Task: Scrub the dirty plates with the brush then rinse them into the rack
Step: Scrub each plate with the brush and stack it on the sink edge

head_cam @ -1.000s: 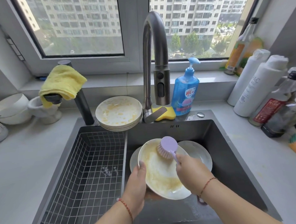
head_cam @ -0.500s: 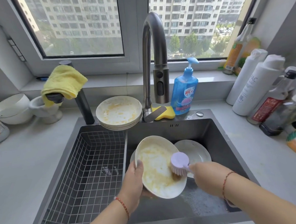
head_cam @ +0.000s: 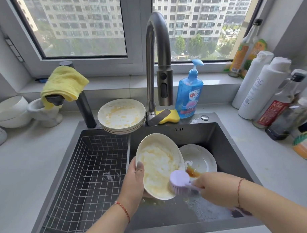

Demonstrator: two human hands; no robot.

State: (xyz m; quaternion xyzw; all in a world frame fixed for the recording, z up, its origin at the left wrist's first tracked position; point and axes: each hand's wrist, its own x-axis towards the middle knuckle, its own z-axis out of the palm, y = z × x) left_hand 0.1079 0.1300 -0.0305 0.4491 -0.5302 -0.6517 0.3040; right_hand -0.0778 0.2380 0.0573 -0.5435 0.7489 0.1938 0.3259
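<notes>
Both hands are occupied over the sink [head_cam: 235, 154]: the left hand [head_cam: 133, 182] is clamped on the rim of a dirty plate [head_cam: 158, 167], thumb laid across its inner face, while the right hand [head_cam: 214, 188] is wrapped round the handle of a lilac brush [head_cam: 179, 181]. The plate is held tilted, its soiled face turned toward the right hand, with its long axis running from about 11 o'clock down to 5 o'clock. The brush head is pressed against the plate's lower edge at roughly 4 o'clock on the dish, its handle pointing away toward 3 o'clock into the right fist. Yellowish residue and suds are seen spread over most of the plate, so scrubbing is judged unfinished.

A second plate [head_cam: 198, 159], streaked with brown sauce, is lying flat on the sink floor just behind the brush, at 1 o'clock from the right hand. A stack of dirty plates [head_cam: 121, 115] is perched on the back rim of the sink at 11 o'clock from the hands, beside the tap [head_cam: 156, 64]. The wire rack [head_cam: 88, 166] fills the left basin at 9 o'clock from the held plate and is nearer the left hand, which would be the natural one to carry the plate across once it is rinsed. The tap's spout is hanging at 12 o'clock above the held plate, and no water is seen running. A blue soap bottle [head_cam: 189, 93] and a yellow sponge [head_cam: 168, 115] are set on the bench at the tap's right.
</notes>
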